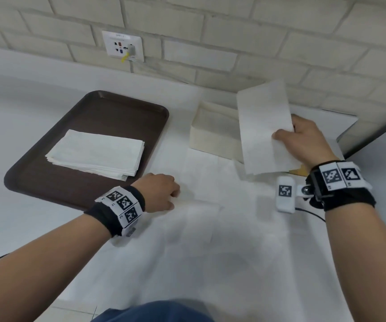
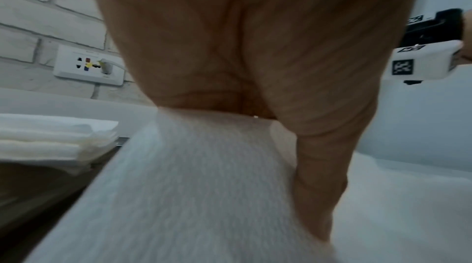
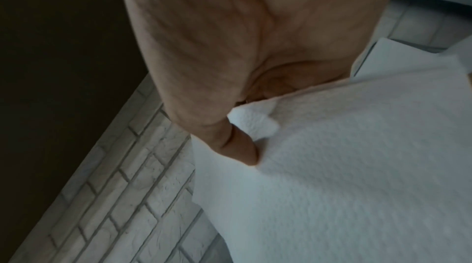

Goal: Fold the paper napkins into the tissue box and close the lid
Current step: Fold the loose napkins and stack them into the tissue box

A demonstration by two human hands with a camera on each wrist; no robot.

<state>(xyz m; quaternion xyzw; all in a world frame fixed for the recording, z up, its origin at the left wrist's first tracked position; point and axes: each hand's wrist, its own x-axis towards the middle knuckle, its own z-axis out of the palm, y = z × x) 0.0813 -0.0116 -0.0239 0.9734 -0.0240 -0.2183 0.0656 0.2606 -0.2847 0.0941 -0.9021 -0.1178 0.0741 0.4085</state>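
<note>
Left hand [image 1: 161, 191] pressed another napkin [image 1: 201, 180] on the counter [image 1: 24, 228] while right hand [image 1: 303, 140] pinched a folded napkin [image 1: 264, 126] beside the open tissue box [image 1: 212, 133]; it should have been lowered flat, edges aligned.

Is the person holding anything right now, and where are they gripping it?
The right hand pinches a folded napkin at its right long edge, near the tissue box. Whether the left hand grips anything cannot be told.

No words read clearly: the wall socket [image 1: 122, 46] label is blurred, and the wristbands [image 1: 123, 206] carry only square black-and-white markers.
</note>
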